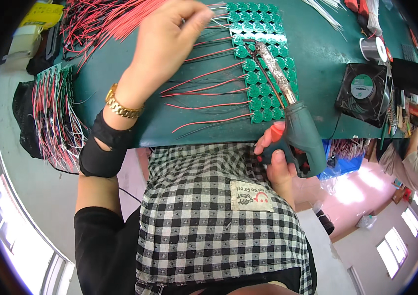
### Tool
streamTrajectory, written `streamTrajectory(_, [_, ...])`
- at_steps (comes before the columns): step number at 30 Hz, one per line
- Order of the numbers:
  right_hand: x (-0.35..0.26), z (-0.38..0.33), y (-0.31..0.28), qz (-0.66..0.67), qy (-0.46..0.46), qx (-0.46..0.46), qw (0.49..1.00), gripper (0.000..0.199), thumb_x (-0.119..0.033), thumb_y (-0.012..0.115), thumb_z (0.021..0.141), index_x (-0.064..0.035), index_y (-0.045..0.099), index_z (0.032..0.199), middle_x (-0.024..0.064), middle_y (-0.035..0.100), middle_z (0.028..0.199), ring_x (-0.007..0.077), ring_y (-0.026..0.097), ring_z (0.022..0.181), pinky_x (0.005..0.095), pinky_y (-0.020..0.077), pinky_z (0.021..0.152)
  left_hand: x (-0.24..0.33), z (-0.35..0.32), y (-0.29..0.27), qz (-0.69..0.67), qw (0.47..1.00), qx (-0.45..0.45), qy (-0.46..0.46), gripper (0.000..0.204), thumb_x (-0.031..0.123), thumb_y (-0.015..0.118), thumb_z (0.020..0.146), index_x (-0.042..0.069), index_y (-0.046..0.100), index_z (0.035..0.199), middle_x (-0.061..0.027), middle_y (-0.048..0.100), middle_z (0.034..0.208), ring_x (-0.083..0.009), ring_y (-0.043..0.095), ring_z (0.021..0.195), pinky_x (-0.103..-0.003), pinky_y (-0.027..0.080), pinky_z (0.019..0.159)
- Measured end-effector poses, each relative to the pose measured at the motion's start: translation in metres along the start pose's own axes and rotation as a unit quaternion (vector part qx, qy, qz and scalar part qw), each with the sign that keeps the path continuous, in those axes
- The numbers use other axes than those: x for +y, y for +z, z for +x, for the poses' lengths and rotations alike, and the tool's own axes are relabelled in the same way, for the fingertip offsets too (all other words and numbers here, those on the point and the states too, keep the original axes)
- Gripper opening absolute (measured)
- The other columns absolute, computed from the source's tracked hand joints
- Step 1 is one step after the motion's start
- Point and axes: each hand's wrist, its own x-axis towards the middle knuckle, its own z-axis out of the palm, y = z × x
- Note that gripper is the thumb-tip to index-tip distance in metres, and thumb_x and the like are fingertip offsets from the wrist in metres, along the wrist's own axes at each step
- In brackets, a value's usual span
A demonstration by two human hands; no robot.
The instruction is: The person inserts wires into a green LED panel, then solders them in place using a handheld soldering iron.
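Observation:
My left hand (pixel 172 32) reaches over the far left part of the green circuit board panel (pixel 268 91). Its thumb and fingers are closed in a pinch around a thin white wire (pixel 222 23) beside the upper rows of round boards. My right hand (pixel 278 164) is wrapped around the grip of a green soldering gun (pixel 303 128). The gun's scorched metal barrel (pixel 275 66) slants over the panel, with its tip near the left column of boards. Several red wires (pixel 206 105) and darker ones trail leftward from the panel's left edge.
Bundled red and black wires (pixel 115 22) lie at the far left. Wired boards (pixel 54 105) hang over the left table edge. A black fan (pixel 364 91) and a solder spool (pixel 373 49) stand at right, near pliers (pixel 359 10). Another person (pixel 410 162) is at far right.

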Motion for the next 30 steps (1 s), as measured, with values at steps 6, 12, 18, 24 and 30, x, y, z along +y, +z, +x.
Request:
streamTrajectory(6, [-0.016,0.0,0.002,0.011,-0.044,0.018,0.999,0.053,-0.032,0.062,0.08,0.0,0.044,0.118,0.0107,0.051,0.081,0.0178,0.053,0.065,0.0299,0.0482,0.059,0.005,0.011,-0.016,0.233,0.934,0.155,0.221,0.008,0.007,0.066,0.08,0.003,0.067,0.087,-0.0043,0.059,0.072,-0.0135,0.052,0.058,-0.025,0.043,0.054])
streamTrajectory(12, [-0.008,0.024,0.008,0.009,-0.094,0.023,0.995,0.047,-0.023,0.051,0.088,0.0064,0.038,0.123,0.0156,0.056,0.084,0.0191,0.057,0.062,0.0314,0.0498,0.06,0.011,-0.018,0.02,-0.023,0.997,0.029,0.063,0.011,0.012,0.063,0.081,0.003,0.063,0.087,-0.009,0.06,0.065,-0.0161,0.057,0.056,-0.027,0.045,0.053])
streamTrajectory(18, [-0.001,0.024,0.007,0.069,-0.089,-0.013,0.994,0.05,-0.024,0.051,0.088,0.0069,0.035,0.124,0.0188,0.054,0.088,0.021,0.058,0.062,0.0329,0.0508,0.057,-0.005,-0.014,0.026,0.061,0.996,-0.064,-0.001,0.017,0.02,0.059,0.082,0.004,0.063,0.087,-0.0133,0.063,0.072,-0.0285,0.061,0.065,-0.037,0.047,0.06])
streamTrajectory(24, [0.001,0.02,0.002,0.082,-0.052,0.0,0.995,0.052,-0.027,0.054,0.088,0.0063,0.036,0.123,0.0167,0.051,0.083,0.0221,0.058,0.061,0.0332,0.0505,0.056,-0.001,-0.015,0.029,0.056,0.997,-0.047,-0.004,0.017,0.021,0.056,0.084,0.006,0.062,0.087,-0.0129,0.064,0.077,-0.0312,0.06,0.07,-0.039,0.047,0.063])
streamTrajectory(30, [-0.003,0.021,-0.001,0.077,-0.038,-0.011,0.996,0.054,-0.029,0.056,0.087,0.0061,0.036,0.123,0.0164,0.052,0.083,0.0217,0.058,0.061,0.0328,0.0499,0.055,-0.007,-0.011,0.027,0.039,0.997,-0.063,-0.002,0.016,0.021,0.054,0.084,0.007,0.062,0.088,-0.0124,0.064,0.08,-0.0304,0.061,0.071,-0.038,0.047,0.064])
